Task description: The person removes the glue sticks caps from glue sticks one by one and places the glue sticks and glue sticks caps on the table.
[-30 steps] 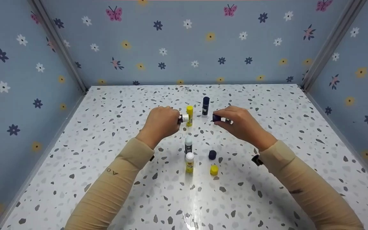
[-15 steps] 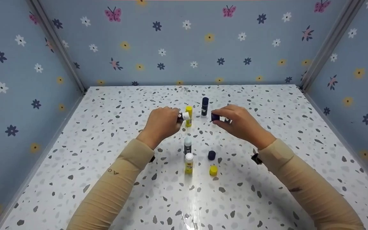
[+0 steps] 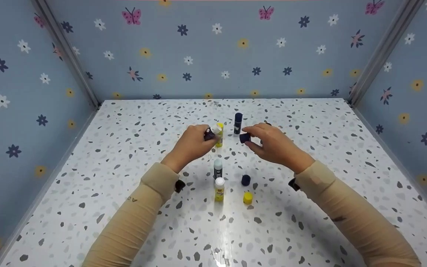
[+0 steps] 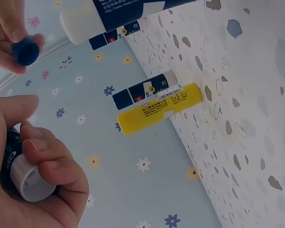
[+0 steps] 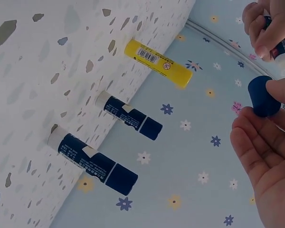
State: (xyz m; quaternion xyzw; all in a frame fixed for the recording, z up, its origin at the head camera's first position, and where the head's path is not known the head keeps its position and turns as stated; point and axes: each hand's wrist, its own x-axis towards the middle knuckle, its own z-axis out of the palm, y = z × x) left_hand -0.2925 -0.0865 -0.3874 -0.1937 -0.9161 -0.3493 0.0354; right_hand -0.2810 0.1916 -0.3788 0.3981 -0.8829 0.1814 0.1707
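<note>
My left hand (image 3: 207, 135) grips an uncapped dark blue glue stick (image 3: 213, 131), its white tip tilted up toward the right; the white end (image 4: 31, 180) shows in the left wrist view. A little to the right, my right hand (image 3: 250, 136) pinches a dark blue cap (image 3: 244, 138) between thumb and fingers, also seen as the cap (image 5: 263, 96) in the right wrist view. Cap and stick tip are a short gap apart. A capped yellow stick (image 3: 219, 138) and a capped dark blue stick (image 3: 238, 123) stand just behind the hands.
Nearer me stand an uncapped dark stick (image 3: 218, 168) and an uncapped yellow stick (image 3: 219, 189), with a loose blue cap (image 3: 245, 180) and a yellow cap (image 3: 248, 197) to their right. Flowered blue walls (image 3: 213, 48) close in the speckled white table (image 3: 124, 148) on three sides.
Both hands have drawn closer together. The right hand carried the blue cap leftward, and the left hand tilted its stick's white tip upward.
</note>
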